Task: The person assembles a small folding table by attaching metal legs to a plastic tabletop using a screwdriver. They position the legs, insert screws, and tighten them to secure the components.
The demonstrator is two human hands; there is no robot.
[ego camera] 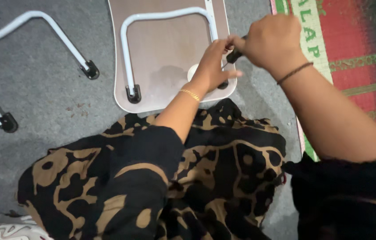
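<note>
Grey floor (41, 80) lies under you, with a red-and-green mat (352, 49) at 2 o'clock. Your right hand (271, 41) is clenched on a black-handled tool, probably a screwdriver (234, 56), at 12 o'clock. Your left hand (212, 62) pinches near its tip, over the overturned folding table (170, 53) and its white tubular leg (128, 49).
</note>
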